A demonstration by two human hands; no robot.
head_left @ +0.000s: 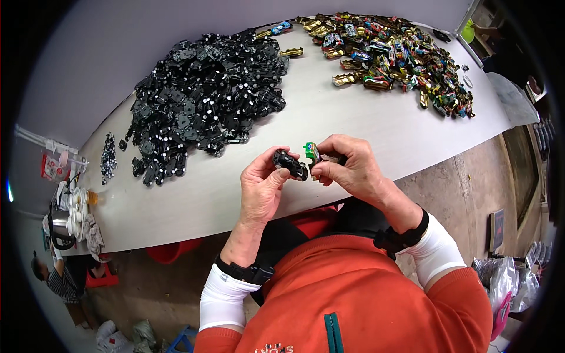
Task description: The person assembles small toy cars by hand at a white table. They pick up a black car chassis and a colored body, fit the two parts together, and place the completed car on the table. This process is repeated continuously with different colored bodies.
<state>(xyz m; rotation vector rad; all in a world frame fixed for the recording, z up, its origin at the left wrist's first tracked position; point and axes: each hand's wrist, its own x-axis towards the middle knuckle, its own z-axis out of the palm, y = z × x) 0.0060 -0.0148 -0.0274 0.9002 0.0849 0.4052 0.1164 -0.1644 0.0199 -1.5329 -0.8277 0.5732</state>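
Note:
Between thumb and fingers, my left hand (263,187) grips a black toy car chassis (289,165) with small wheels. My right hand (353,167) pinches a toy car body shell (312,153), green and multicoloured where it shows; my fingers cover the rest. The two parts are close together but apart, above the table's near edge. Beyond my left hand spreads a large heap of black toy car chassis (206,94). A second heap, of shiny gold and coloured toy car bodies (394,56), lies at the far right.
A small pile of tiny silvery parts (108,159) is on the white table (329,123) at far left. Nearby stand a metal kettle (60,223) and a glass of amber liquid (92,197). Red tubs sit under the table. Another person (65,279) is at lower left; plastic bags (506,282) lie at right.

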